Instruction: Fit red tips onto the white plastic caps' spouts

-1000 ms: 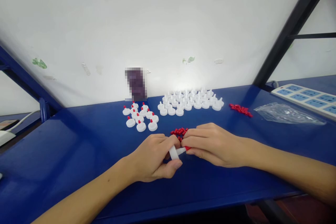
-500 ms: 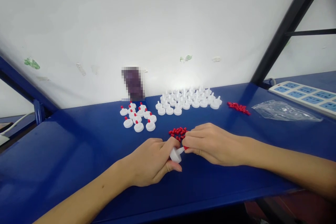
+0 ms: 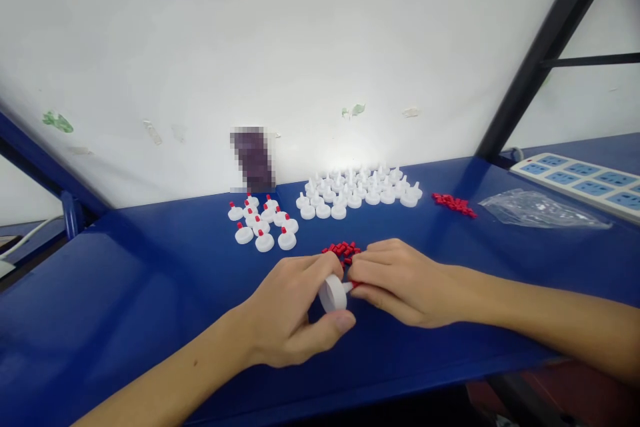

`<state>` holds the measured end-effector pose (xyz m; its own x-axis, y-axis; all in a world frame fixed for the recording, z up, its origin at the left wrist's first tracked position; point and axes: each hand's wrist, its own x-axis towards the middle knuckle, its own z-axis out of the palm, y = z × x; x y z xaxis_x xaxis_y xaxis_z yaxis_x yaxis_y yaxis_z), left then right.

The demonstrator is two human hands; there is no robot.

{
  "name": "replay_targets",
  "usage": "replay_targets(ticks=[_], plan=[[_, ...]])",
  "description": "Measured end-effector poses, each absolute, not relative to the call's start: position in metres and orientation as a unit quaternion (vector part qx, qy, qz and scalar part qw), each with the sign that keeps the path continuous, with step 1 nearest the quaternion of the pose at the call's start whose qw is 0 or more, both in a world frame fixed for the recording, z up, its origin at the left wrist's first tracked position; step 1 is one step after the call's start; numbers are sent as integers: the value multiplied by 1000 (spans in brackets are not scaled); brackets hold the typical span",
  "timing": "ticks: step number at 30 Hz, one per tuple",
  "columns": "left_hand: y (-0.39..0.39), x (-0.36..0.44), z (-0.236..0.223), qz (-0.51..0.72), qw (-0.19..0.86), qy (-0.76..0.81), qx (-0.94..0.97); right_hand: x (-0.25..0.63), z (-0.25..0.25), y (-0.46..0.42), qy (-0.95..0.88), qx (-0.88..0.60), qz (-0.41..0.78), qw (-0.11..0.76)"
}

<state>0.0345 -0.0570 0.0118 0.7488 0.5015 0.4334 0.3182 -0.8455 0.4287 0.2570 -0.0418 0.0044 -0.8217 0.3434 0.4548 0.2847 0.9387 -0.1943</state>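
Cap [image 3: 340, 299], white and spouted, is held sideways above the blue desk [image 3: 150, 287], its spout [image 3: 348, 287] pointing right. Our left hand [image 3: 300, 310] has its grip clamped on the cap's rim; our right hand [image 3: 405, 283] is pinched on a red tip [image 3: 356, 285] at the spout's end. We would do best to keep tip and spout in line and press straight, since a skewed push might bend the spout. Loose red tips [image 3: 346, 250] lie just beyond; farther back stand red-tipped caps [image 3: 287, 240] and bare-spouted caps [image 3: 373, 198].

White nozzle cap [image 3: 339, 295], red tips [image 3: 453, 204], plain blue table [image 3: 165, 273], black post [image 3: 536, 53].
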Motion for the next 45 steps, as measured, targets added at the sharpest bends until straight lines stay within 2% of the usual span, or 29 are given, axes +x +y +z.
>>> replay_targets(ticks=[4, 7, 10, 13, 16, 29, 38, 45], plan=[[-53, 32, 5, 203, 169, 300, 917, 261, 8, -39, -947, -175, 2, 269], [-52, 30, 3, 149, 156, 315, 924, 263, 7, -35, -959, -169, -17, 227], [-51, 29, 3, 131, 149, 326, 924, 264, 5, -29, -961, -142, -107, 210], [-52, 29, 6, 119, 209, 315, 918, 266, 7, -26, -945, -112, -210, 224], [-54, 29, 11, 95, 260, 309, 910, 268, 8, -26, -940, -106, -234, 225], [-55, 30, -5, 54, 159, 334, 928, 264, -2, -27, -978, -123, -60, 160], [-58, 34, -10, 91, 98, 331, 934, 264, 6, -36, -973, -186, 74, 114], [-58, 33, -14, 106, 117, 370, 916, 261, 6, -36, -951, -236, 156, 127]])
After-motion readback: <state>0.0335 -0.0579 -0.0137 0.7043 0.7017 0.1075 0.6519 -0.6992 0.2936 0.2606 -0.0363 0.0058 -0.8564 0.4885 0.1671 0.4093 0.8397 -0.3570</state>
